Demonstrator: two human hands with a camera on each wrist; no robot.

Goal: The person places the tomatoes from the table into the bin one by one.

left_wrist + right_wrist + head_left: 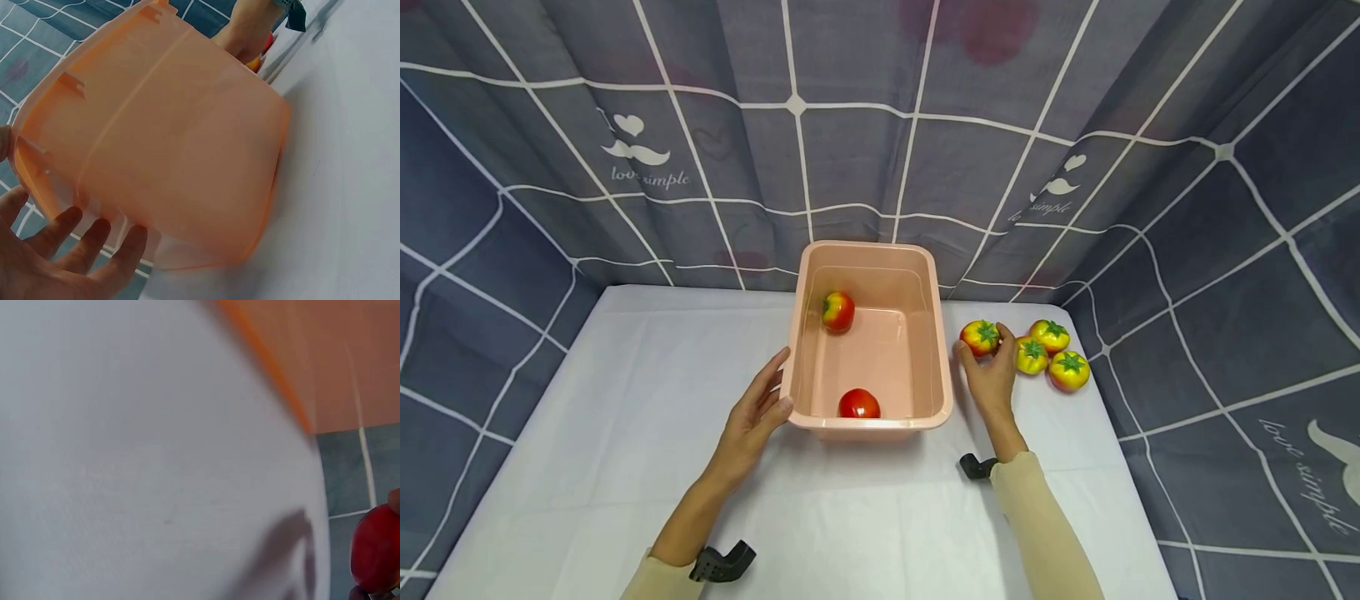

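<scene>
We note the right hand grasping a red-yellow fruit between thumb and fingers, right of the pink bin. Beside it we count three similar fruits on the white cloth; two more fruits lie inside the bin. Our left hand is unclenched, fingers extended against the bin's outer wall.

There are six tomato-like fruits, one bin, two black wrist devices and one table.
</scene>
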